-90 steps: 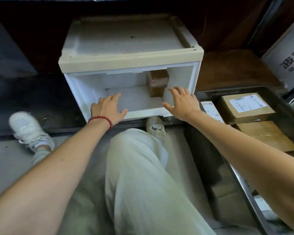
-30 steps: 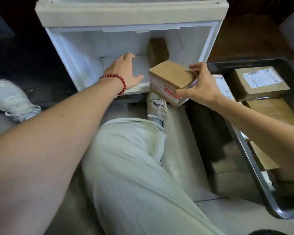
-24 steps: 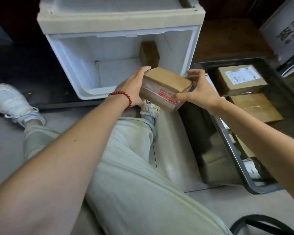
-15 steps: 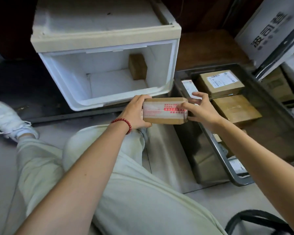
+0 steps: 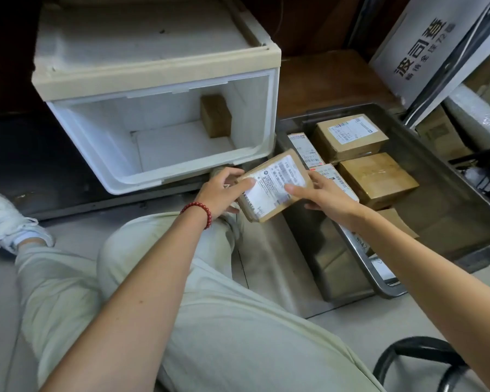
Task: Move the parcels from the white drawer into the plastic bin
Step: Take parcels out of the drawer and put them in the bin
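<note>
Grey floor (image 5: 0,321) under us. Our left hand (image 5: 224,190) and right hand (image 5: 326,196) both grip a flat brown cardboard parcel with a white label (image 5: 275,185) at the edge of the dark plastic bin (image 5: 441,182), not yet inside. Several brown parcels (image 5: 350,135) already lie there. One small brown box (image 5: 215,116) is left in the white plastic drawer (image 5: 130,182).

The white drawer (image 5: 159,72) is matt plastic, scuffed and dusty on top. The parcel (image 5: 275,185) is brown cardboard with a smooth white paper label. The plastic bin (image 5: 464,199) is dark, glossy and translucent. The trousers (image 5: 224,321) are pale matt cloth. The bracelet (image 5: 200,210) has glossy red beads.
</note>
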Demonstrator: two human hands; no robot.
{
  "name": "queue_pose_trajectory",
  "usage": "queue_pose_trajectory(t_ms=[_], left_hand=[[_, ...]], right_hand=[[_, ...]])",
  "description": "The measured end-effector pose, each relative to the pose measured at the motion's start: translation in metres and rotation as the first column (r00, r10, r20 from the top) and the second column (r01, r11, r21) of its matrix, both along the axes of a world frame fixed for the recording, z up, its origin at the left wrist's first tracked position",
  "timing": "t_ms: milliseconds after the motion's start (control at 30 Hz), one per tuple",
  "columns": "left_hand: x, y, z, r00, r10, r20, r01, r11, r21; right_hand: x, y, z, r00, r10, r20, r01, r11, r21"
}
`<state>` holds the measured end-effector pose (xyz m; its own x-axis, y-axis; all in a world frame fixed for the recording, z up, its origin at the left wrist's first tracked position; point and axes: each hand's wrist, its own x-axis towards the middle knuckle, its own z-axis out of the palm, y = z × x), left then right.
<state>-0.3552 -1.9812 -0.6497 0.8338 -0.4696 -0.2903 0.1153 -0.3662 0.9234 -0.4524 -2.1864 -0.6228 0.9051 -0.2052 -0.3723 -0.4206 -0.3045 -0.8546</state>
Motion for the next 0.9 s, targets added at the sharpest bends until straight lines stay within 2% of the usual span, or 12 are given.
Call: queue_pose_trajectory(t_ms=[133,300,467,567,733,900], left_hand=[[-0.003,-0.003,0.003,0.999,0.037,-0.009,-0.037,0.999,0.023],[-0.007,-0.002,0.01,0.997,0.066,0.032,-0.065,0.998,-0.013],[-0.01,-0.006,0.016,0.997,-0.002,0.078,0.006,0.999,-0.047],[-0.008,-0.013,0.017,0.992,-0.015,0.122,0.018,1.0,-0.022],[-0.003,-0.035,0.024,0.997,0.01,0.081,-0.013,0.999,0.041],[-0.004,-0.063,0.035,0.994,0.005,0.112,-0.017,0.994,0.107]], right_hand=[[0.002,0.002,-0.001,0.996,-0.026,0.082,0.033,0.996,-0.085],[0.006,0.001,-0.006,0.991,-0.053,0.121,0.059,0.997,-0.048],[0.016,-0.003,-0.009,0.964,-0.222,0.148,0.229,0.973,-0.026],[0.018,-0.004,-0.007,0.955,-0.251,0.155,0.259,0.966,-0.027],[0.016,-0.014,0.003,0.938,-0.306,0.161,0.315,0.949,-0.032],[0.002,-0.034,0.02,0.928,-0.332,0.167,0.345,0.937,-0.055]])
